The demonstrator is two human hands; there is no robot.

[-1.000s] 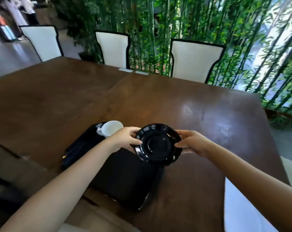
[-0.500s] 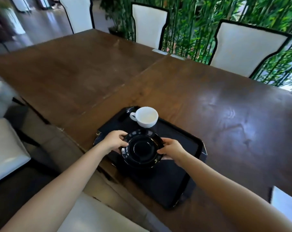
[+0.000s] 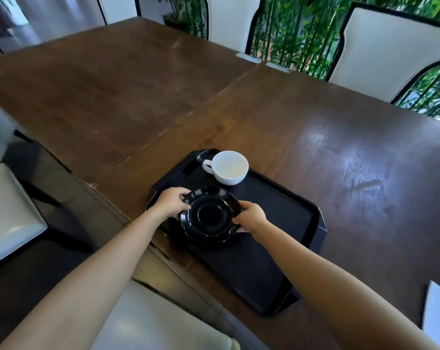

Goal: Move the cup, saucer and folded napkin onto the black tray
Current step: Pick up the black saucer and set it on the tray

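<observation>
Head view, looking down over the near edge of a long dark wooden table [image 3: 302,117]. At far left a white chair seat [image 3: 9,210] stands beside the table's near edge, and another pale cushion [image 3: 148,324] sits below the forearms. The left hand [image 3: 172,203] pinches the left rim of the black saucer [image 3: 210,214], thumb on top and fingers curled under. The saucer is low over the near-left part of the black tray [image 3: 284,213]; whether it already rests on the tray floor I cannot tell. The right hand [image 3: 250,218] grips the saucer's opposite rim the same way. Behind the saucer, the white cup [image 3: 230,168] stands upright in the tray's far-left corner, handle pointing left, just apart from the saucer. The tray lies at an angle with its near-left corner at the table's edge; its right half is bare, and so is the broad tabletop beyond and to the right. At far right, near the bottom corner, a white napkin [image 3: 438,317] lies on the table, well apart from the tray. White chair backs [image 3: 388,49] and bamboo [image 3: 299,34] line the far side. I see no readable writing anywhere. Compared with half a second ago, the saucer sits slightly further into the tray and the cup has not moved.
</observation>
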